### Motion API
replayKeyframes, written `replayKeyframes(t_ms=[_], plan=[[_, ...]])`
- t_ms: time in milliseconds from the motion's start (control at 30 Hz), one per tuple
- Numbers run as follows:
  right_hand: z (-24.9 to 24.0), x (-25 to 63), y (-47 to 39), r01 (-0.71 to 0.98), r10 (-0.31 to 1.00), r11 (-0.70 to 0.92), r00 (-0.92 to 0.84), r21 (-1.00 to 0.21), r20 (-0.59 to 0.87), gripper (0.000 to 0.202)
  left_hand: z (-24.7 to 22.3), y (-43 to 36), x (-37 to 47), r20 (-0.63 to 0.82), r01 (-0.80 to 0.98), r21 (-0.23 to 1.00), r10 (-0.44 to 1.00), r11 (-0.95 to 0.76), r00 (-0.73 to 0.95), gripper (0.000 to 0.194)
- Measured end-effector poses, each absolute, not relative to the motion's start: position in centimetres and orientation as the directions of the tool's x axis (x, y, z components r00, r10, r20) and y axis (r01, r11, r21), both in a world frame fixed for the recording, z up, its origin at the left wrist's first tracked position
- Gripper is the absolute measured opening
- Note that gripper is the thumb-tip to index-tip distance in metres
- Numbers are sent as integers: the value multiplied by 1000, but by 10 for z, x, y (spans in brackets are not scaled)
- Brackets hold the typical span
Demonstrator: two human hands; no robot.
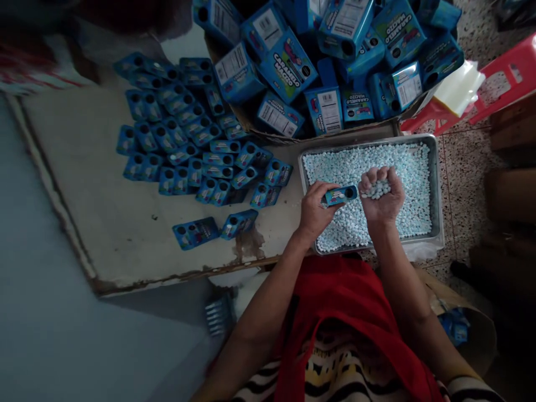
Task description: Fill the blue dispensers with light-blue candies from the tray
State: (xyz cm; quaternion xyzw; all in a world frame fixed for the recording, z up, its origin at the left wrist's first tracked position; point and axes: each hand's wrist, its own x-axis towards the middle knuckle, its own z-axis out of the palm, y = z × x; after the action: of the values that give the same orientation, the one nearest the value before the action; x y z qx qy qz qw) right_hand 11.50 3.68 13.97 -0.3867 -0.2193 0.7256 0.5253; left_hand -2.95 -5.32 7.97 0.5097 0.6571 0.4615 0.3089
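Observation:
A small blue candy box (341, 195) with a dark round hole at one end is gripped in my left hand (316, 212), over the left half of a metal tray (436, 190). The tray is spread with many small pale blue and white candies (410, 167). Just right of the box, my right hand (382, 198) is turned palm up with curled fingers, cupping a heap of the same candies. A narrow gap separates this hand from the box.
Many blue candy boxes (167, 134) stand on the table (138, 234) at left. A large carton (285, 137) heaped with bigger blue boxes (288, 64) is behind the tray. Red plastic stools (502, 78) stand at right, and a bag (481, 329) with blue packs sits below.

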Motion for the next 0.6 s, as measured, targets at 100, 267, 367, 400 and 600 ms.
replayKeyframes(t_ms=[100, 267, 367, 400, 600], plan=[[135, 99, 32, -497, 961, -275, -103, -823, -258, 49, 82, -52, -31, 55, 432, 899, 961, 71, -273, 43], [126, 91, 26, -388, 989, -148, -32, -910, -147, 53, 79, -50, -29, 60, 451, 891, 971, 52, -231, 44], [126, 87, 25, -399, 983, -158, 21, -903, -181, 58, 78, -49, -23, 38, 468, 880, 972, 77, -232, 44], [126, 87, 25, -423, 976, -183, 32, -887, -216, 60, 78, -49, -22, 35, 487, 869, 973, 83, -230, 42], [109, 127, 42, -704, 792, -432, 4, -564, -611, 52, 67, -49, -22, 56, 511, 857, 974, 66, -220, 34]])
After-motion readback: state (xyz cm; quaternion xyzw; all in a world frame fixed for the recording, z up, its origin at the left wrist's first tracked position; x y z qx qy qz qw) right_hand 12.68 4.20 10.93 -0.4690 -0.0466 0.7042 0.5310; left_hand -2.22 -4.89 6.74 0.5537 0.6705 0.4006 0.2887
